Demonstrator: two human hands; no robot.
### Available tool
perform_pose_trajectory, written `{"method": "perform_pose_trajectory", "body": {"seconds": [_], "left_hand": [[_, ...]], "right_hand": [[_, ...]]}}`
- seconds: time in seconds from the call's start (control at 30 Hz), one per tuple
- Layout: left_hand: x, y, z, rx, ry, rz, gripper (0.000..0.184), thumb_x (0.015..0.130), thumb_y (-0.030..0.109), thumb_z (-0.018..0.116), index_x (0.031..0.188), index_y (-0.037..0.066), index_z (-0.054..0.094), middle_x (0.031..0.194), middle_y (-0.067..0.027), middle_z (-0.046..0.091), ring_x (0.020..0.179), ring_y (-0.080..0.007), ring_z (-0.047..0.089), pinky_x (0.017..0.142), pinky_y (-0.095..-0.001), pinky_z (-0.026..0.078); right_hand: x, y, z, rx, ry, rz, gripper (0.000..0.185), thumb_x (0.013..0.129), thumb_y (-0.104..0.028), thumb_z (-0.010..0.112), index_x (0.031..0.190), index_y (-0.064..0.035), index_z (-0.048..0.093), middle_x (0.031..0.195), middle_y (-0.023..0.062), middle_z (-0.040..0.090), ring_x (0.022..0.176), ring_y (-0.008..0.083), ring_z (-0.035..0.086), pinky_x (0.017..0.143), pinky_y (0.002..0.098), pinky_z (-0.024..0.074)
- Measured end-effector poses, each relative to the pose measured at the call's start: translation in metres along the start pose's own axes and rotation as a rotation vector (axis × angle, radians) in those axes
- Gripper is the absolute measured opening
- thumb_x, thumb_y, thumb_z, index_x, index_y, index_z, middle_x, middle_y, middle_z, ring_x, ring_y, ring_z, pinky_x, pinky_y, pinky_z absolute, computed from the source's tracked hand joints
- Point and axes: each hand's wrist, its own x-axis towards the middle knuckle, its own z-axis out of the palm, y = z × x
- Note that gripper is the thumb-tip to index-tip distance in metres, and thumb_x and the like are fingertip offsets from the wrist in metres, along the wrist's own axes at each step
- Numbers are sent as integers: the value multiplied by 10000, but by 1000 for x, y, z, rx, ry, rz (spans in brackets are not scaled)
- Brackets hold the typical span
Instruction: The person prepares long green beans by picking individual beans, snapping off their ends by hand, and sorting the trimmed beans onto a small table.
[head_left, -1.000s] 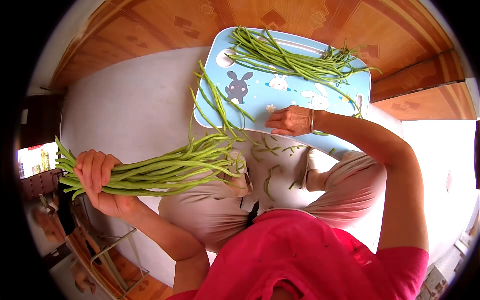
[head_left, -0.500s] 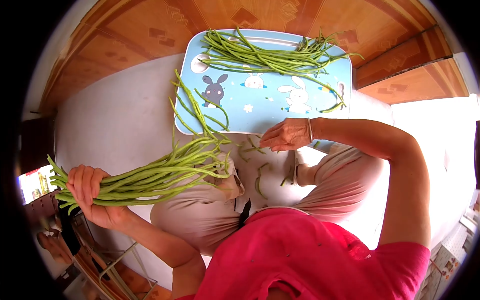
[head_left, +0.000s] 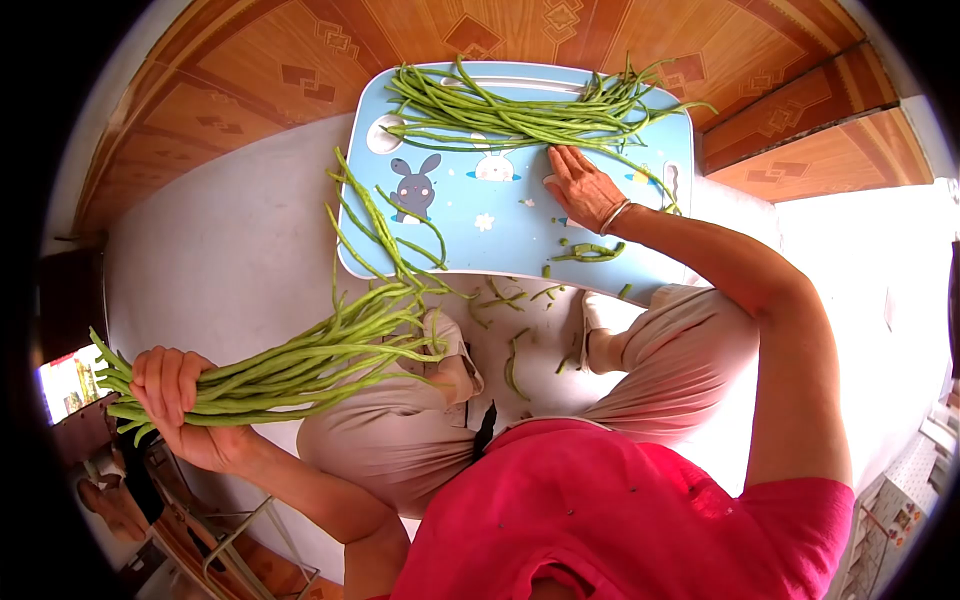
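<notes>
My left hand point(head_left: 178, 408) is wrapped round one end of a thick bundle of green long beans point(head_left: 290, 375), held out at the left beside my knee. Their loose ends reach the near left corner of a low blue table point(head_left: 455, 245) printed with rabbits. My right hand point(head_left: 585, 190) lies palm down on the tabletop with fingers stretched out, the tips at the edge of a pile of long beans point(head_left: 520, 110). Between my wrist and the front edge are short bean pieces point(head_left: 588, 252). A few separate long beans point(head_left: 375, 215) lie across the table's left side.
Bean scraps point(head_left: 512, 365) are scattered on the pale floor between my shoes point(head_left: 455, 345). Brown patterned wood panels point(head_left: 400, 40) stand behind the table. A metal-framed rack point(head_left: 235, 530) is at the lower left.
My right hand has moved from the table's front edge forward onto the tabletop, up to the bean pile. Short bean pieces now show near the front edge. My left hand keeps its bundle.
</notes>
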Motion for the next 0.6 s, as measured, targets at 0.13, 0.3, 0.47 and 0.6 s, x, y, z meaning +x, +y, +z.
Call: {"method": "perform_pose_trajectory", "body": {"seconds": [0.13, 0.3, 0.47, 0.6], "left_hand": [[0, -1, 1, -8, 6, -4, 120, 973, 59, 437, 859, 90, 414, 678, 21, 377, 527, -75, 361, 560, -249, 326], [-1, -2, 0, -14, -1, -7, 130, 970, 56, 438, 849, 93, 412, 676, 22, 373, 530, -75, 360, 560, -249, 324], [0, -3, 3, -31, -9, -15, 127, 962, 47, 444, 848, 94, 413, 675, 22, 374, 531, -75, 360, 563, -249, 322], [1, -1, 2, -37, 0, -7, 123, 961, 46, 445, 852, 93, 415, 675, 22, 374, 531, -76, 358, 560, -250, 321]], "right_hand": [[-2, 1, -10, 144, -74, -326, 498, 927, -203, 524, 1324, 70, 396, 1359, 237, 439, 1287, 346, 418, 1079, 394, 364], [-8, -12, -20, 365, -282, -413, 518, 964, -261, 461, 1403, -19, 330, 1471, 142, 319, 1339, 264, 360, 1123, 347, 309], [-12, -41, -3, 227, -210, -473, 589, 967, -271, 462, 1420, 40, 250, 1494, 201, 243, 1397, 300, 238, 1161, 403, 198], [-16, -69, -7, 468, -436, -846, 591, 966, -274, 469, 1424, 29, 251, 1493, 211, 237, 1401, 306, 225, 1162, 397, 197]]}}
